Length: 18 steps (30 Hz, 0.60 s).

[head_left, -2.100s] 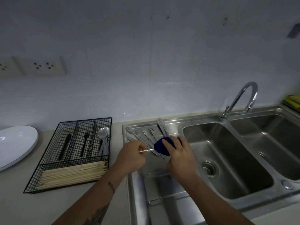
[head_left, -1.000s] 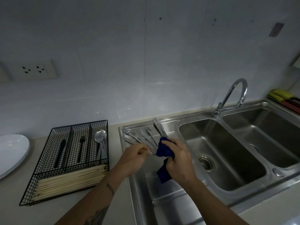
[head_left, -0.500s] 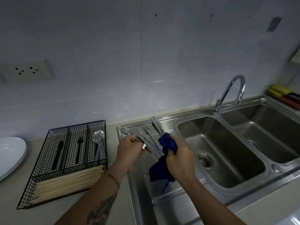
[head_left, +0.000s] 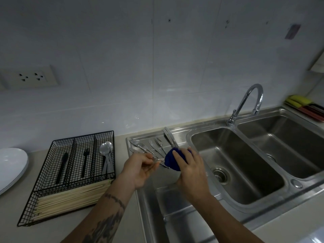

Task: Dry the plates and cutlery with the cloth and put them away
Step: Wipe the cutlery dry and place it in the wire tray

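Centre of frame, over the sink drainboard (head_left: 175, 214). Left hand (head_left: 140, 168) pinches the handle of one steel utensil (head_left: 157, 161); its head is hidden, so fork or spoon cannot be told. Right hand (head_left: 190, 168) grips the bunched blue cloth (head_left: 172, 160) wrapped round the utensil's far end.

Step in hand, as I judge: drying one piece of cutlery.

More wet cutlery (head_left: 154, 146) lies just above the hands on the drainboard. Wire cutlery tray (head_left: 52, 172) at lower left holds spoons (head_left: 106, 149); white plates (head_left: 12, 163) stacked at left edge.

Next move likely calls for carrying the piece left to the matching tray compartment.
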{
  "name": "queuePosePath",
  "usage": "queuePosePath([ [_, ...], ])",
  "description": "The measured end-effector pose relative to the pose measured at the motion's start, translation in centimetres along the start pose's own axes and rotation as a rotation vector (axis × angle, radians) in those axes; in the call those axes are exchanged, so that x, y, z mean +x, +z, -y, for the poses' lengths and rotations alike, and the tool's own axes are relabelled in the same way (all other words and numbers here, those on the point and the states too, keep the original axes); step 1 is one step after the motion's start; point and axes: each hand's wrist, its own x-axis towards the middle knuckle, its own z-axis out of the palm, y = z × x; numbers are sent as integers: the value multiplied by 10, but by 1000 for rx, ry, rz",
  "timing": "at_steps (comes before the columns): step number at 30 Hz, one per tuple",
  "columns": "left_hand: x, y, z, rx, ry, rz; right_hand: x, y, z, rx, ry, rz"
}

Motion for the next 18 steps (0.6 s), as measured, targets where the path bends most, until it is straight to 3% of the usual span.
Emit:
queuePosePath([
  [8,-9,6,-1,0,-16,145,13,-15,-8,66,-24,-47],
  [10,-5,3,1,227,91,155,15,-15,-12,59,1,-64],
  [14,-1,-1,-2,1006,575,25,17,-15,-12,22,28,-65],
  [18,-2,10,6,1098,745,-51,18,-13,-1,-28,58,-81],
])
